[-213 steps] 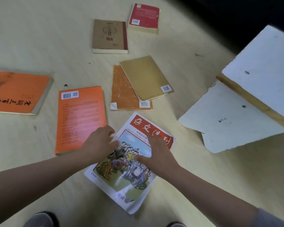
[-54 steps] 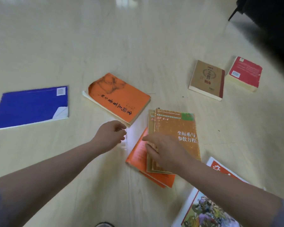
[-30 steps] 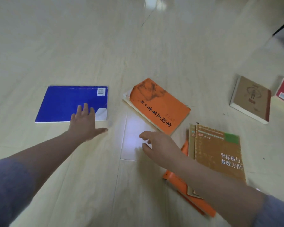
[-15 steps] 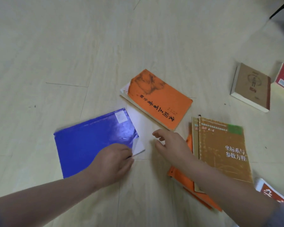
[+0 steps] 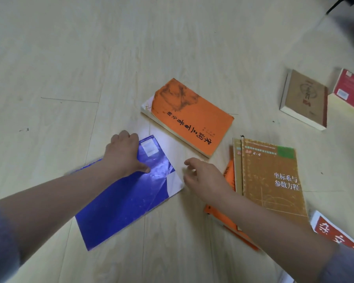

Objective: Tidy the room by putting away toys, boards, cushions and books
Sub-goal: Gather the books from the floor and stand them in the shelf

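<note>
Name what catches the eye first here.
The glossy blue book lies flat at centre, the left hand gripping its far edge. The right hand hovers by its white corner, loosely curled, holding nothing. An orange book lies just beyond, and a tan-topped book stack sits at right.

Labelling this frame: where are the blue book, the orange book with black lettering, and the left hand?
blue book (image 5: 127, 205), head view, middle of its cover
orange book with black lettering (image 5: 192, 117), head view, centre of its cover
left hand (image 5: 123, 156), head view, back of the hand
</note>
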A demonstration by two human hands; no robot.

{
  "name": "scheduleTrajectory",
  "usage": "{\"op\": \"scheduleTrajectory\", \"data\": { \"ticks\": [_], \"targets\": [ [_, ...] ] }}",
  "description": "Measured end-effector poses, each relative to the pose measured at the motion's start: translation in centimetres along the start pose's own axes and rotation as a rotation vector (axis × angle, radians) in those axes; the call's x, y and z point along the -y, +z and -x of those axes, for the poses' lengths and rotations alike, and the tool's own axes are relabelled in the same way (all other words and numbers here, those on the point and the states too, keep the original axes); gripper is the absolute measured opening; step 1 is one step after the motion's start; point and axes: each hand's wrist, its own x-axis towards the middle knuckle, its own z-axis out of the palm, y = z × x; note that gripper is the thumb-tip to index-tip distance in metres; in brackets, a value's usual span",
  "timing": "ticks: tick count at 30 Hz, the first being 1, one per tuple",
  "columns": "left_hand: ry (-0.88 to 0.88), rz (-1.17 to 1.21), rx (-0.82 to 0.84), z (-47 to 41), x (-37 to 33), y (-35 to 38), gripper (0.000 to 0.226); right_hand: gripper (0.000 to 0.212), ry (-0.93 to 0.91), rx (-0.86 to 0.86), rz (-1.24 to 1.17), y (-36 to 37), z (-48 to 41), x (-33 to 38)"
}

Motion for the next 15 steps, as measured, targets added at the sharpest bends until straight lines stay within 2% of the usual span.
{"op": "scheduleTrajectory", "data": {
  "ticks": [3,6,8,10,12,15],
  "targets": [
    [-0.046,0.211,0.149,-0.2,-0.7,-0.3,0.058,0.051,0.04,0.068,-0.084,0.0,0.5,0.0],
    [0.072,0.296,0.279,0.1,-2.3,-1.0,0.026,0.064,0.122,0.157,-0.287,-0.7,1.2,-0.2],
    [0.156,0.387,0.316,0.7,-4.3,-2.1,0.015,0.067,0.189,0.21,-0.386,-1.5,2.0,-0.5],
    [0.205,0.559,0.318,1.4,-6.4,-3.8,0.011,0.057,0.184,0.206,-0.429,-2.7,3.0,-1.1],
    [0.248,0.71,0.316,1.9,-8.2,-5.6,0.009,0.036,0.175,0.159,-0.476,-4.5,3.9,-1.7],
    [0.322,0.779,0.316,2.1,-11.3,-7.7,0.01,0.008,0.234,0.117,-0.567,-7.9,6.1,-2.8]
  ]
}}
